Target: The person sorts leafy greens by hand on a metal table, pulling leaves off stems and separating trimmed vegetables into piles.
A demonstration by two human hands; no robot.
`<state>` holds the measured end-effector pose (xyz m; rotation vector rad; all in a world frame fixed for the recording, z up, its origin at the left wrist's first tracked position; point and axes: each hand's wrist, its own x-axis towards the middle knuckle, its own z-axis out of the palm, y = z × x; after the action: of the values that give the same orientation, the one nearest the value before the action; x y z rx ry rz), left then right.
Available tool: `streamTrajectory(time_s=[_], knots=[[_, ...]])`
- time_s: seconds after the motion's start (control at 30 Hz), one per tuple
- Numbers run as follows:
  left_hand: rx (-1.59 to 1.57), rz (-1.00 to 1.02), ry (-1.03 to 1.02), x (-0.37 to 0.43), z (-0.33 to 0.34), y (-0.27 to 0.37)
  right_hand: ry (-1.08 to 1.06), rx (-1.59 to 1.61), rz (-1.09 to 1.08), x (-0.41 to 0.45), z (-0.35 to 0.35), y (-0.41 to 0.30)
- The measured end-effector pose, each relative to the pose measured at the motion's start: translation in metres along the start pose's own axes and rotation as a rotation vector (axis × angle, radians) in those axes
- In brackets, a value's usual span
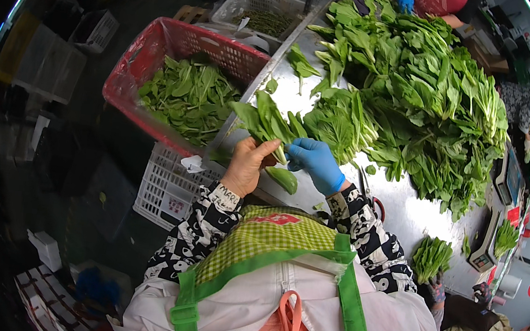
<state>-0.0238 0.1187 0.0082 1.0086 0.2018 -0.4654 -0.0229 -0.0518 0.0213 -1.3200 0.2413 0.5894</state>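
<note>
A small bunch of leafy greens (265,120) with pale stems is held in my bare left hand (249,159), its leaves pointing away from me. My right hand (316,163), in a blue glove, has its fingertips pinched together right at the stem end; whether a leaf is between them is hidden. Below my hands a loose leaf (283,179) lies near the table's edge. Just past the right hand is a neat bundle of greens (339,125). Scissors (371,196) with red-and-black handles lie beside my right wrist.
A large heap of greens (422,95) covers the far metal table (430,213). On my left stand a red crate (125,74) holding leaves and a white crate (150,191). Weighing scales (482,260) stand at right. Co-workers are around the table; one gloved hand (437,288) holds a bundle.
</note>
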Motion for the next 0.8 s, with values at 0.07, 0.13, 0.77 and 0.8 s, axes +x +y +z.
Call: streamTrajectory(time_s=[0.07, 0.13, 0.77, 0.8], knots=[[-0.057, 0.004, 0.062, -0.002, -0.008, 0.009, 0.052, -0.098, 0.019, 0.013, -0.002, 0.003], [-0.085, 0.032, 0.05, 0.002, -0.021, 0.012, 0.087, -0.196, 0.046, 0.03, -0.016, 0.002], [0.141, 0.193, 0.199, 0.002, 0.01, 0.023, 0.348, -1.206, -0.845, -0.021, 0.041, -0.013], [0.117, 0.225, 0.181, 0.004, 0.015, 0.018, 0.387, -1.199, -0.852, -0.019, 0.039, -0.008]])
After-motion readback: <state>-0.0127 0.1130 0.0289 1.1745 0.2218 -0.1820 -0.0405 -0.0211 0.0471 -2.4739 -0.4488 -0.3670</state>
